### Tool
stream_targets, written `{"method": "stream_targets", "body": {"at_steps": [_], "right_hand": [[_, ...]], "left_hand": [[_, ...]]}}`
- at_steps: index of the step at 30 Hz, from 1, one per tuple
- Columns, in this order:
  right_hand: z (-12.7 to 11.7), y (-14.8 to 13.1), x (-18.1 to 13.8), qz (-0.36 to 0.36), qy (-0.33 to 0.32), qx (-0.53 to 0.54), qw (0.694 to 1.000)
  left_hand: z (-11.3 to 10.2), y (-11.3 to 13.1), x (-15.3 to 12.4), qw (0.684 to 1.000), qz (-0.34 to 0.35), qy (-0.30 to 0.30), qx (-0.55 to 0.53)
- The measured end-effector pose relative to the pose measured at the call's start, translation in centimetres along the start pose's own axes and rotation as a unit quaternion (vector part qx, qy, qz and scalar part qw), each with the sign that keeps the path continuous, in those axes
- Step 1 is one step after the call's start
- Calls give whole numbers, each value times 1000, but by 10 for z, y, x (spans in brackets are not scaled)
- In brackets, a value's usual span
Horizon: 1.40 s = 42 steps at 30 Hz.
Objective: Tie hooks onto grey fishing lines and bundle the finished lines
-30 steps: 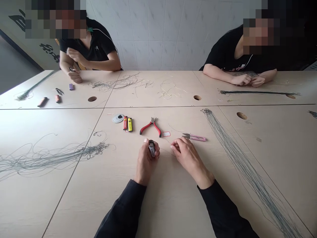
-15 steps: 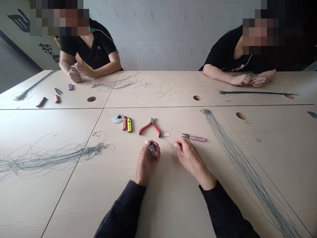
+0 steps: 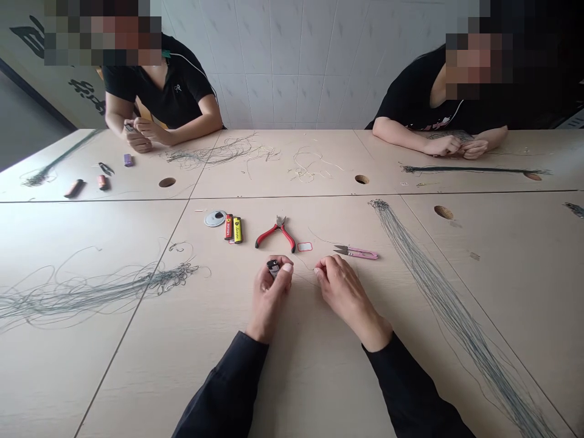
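Observation:
My left hand [image 3: 270,297] is wrapped round a small black-and-silver lighter [image 3: 274,268], its thumb laid across the upper part. To its right, my right hand [image 3: 343,291] pinches a thin fishing line [image 3: 305,263] between thumb and forefinger. The pinched end is too small to make out. Just beyond both hands lie red-handled pliers [image 3: 277,233], jaws pointing away, and a small red-edged white tag [image 3: 305,247]. Thread snips [image 3: 356,252] with a pink handle rest past my right hand.
A red lighter [image 3: 229,227] and a yellow lighter [image 3: 237,230] lie beside a round metal lid [image 3: 214,218]. Bundles of hooked line spread at left [image 3: 114,289] and right [image 3: 438,304]. Across the table two people [image 3: 177,91] [image 3: 410,103] work with their hands. The tabletop has round holes [image 3: 443,212].
My right hand has moved slightly left, towards my left hand. The small hook seen by its fingertips earlier no longer shows. My left thumb has shifted across the lighter, which is now tilted differently.

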State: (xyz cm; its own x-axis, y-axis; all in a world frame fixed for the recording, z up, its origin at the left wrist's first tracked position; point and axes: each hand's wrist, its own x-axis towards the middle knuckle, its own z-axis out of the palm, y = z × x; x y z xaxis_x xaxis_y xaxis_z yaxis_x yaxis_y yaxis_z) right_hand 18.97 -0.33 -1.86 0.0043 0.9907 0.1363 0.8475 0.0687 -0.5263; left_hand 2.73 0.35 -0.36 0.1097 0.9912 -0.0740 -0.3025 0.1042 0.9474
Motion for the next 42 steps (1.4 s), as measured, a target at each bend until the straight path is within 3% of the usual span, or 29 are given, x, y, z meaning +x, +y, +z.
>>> {"method": "stream_targets", "body": {"at_steps": [6,9,19,28,37,42], "right_hand": [[-6,2,-4,-39,16,106,993],[-7,3,-3,-20,18,89,996],[3,2,-2,-11,0,-27,1000],[1,0,-6,-4,0,-33,999],[-17,-14,-7,-61,-12,165,984],[-23,-21,-9,-43,0,234,971]], "left_hand": [[2,-2,0,988,-1,6,157],[4,0,-2,980,3,-6,198],[4,0,-2,976,8,-11,219],[5,-1,-1,977,0,13,214],[3,-6,-1,971,16,-15,240],[4,-8,1,970,22,-27,242]]}}
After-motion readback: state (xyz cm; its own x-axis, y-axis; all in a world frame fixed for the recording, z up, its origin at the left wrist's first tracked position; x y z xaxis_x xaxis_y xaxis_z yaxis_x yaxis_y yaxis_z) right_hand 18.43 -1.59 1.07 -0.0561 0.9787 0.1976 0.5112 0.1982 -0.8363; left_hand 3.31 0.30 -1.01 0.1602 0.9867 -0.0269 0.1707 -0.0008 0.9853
